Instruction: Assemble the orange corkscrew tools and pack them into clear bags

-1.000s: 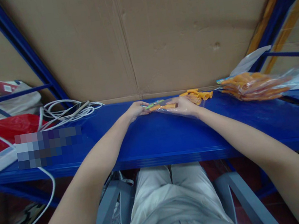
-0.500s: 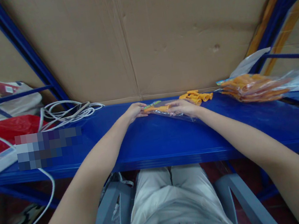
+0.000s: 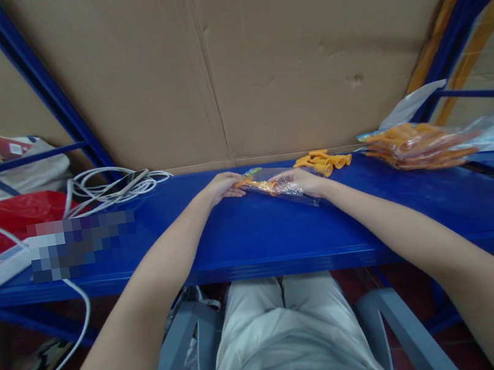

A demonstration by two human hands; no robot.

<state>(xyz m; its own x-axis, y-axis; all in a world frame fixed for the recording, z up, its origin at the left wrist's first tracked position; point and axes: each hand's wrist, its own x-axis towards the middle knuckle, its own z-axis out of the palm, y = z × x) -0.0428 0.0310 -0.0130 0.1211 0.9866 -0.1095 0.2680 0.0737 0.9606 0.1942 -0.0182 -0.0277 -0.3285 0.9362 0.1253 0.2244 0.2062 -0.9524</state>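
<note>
Over the far middle of the blue table, a clear plastic bag with a green-and-yellow printed end lies between my hands. Orange plastic pieces show through its film. My left hand is closed on the bag's left end, fingers pinching the edge. My right hand grips the bag from the right, its fingertips against the orange pieces; whether they are inside the film or on top I cannot tell. Just behind my right hand, several loose orange pieces with flared, horn-like ends lie in a small pile.
A larger clear bag full of orange pieces sits at the right. Coiled white cable, a red bag and a cloth bag occupy the left. A cardboard wall closes off the back, between blue metal posts.
The bag between my hands has shifted and its film looks more crumpled and spread. The orange pieces in it sit slightly lower. Both hands have barely moved.
</note>
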